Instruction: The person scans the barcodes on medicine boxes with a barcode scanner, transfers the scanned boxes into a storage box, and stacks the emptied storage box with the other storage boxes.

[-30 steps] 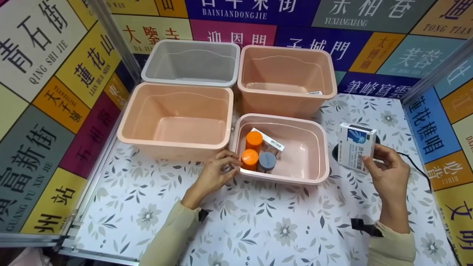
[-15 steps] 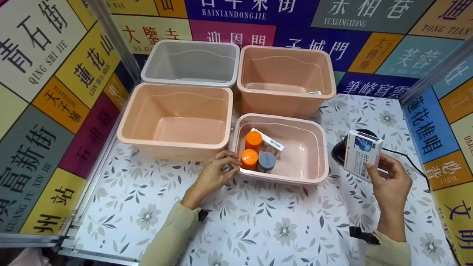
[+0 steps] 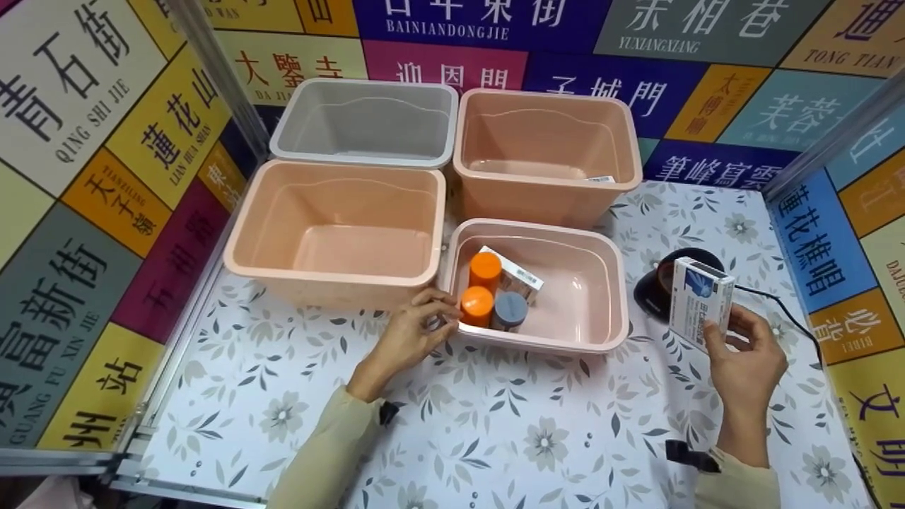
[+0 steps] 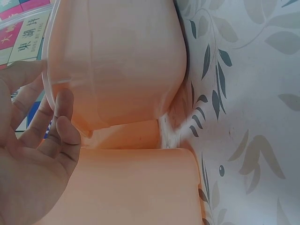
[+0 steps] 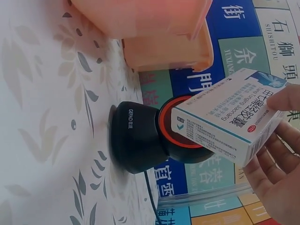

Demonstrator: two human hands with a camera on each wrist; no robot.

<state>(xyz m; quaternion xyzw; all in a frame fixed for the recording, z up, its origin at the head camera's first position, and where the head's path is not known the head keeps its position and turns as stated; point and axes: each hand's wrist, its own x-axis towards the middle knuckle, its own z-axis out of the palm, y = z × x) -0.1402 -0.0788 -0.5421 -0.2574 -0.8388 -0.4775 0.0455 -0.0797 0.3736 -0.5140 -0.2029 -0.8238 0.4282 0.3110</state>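
Over on the right of the counter, the right hand pinches a white box between thumb and fingers, holding it up just by the red-ringed face of a black scanner. The left hand is clamped on the rim of the pink bin at its near left corner, with two orange caps, a grey cap and a carton showing inside. Beside and behind it stand two peach bins and a grey one.

Lettering on box, device and walls
The box reads "Jiaonang" and "OTC", the device "GEPAD", the walls "QING SHI JIE", "LIAN HUA SHAN", "BAINIANDONGJIE".
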